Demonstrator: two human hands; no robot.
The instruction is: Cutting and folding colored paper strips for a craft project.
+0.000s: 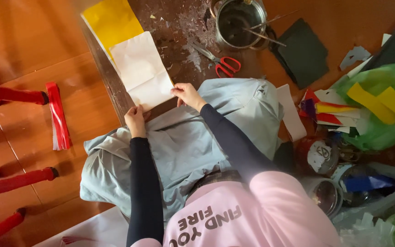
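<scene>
A white sheet of paper (143,68) lies on a dark wooden board (170,27), overlapping a yellow sheet (111,19) behind it. My left hand (136,120) pinches the near left corner of the white sheet. My right hand (187,94) grips the sheet's near right edge. Both arms wear dark sleeves and rest over grey-blue cloth (184,146) on my lap. Red-handled scissors (220,61) lie on the board just beyond my right hand.
A metal pot (239,20) with sticks stands at the back. Dark paper (303,52), coloured paper scraps (330,110), a green plastic bag (380,105) and jars (318,155) crowd the right. A red-and-white folded strip (58,116) and red legs (10,96) are on the left floor.
</scene>
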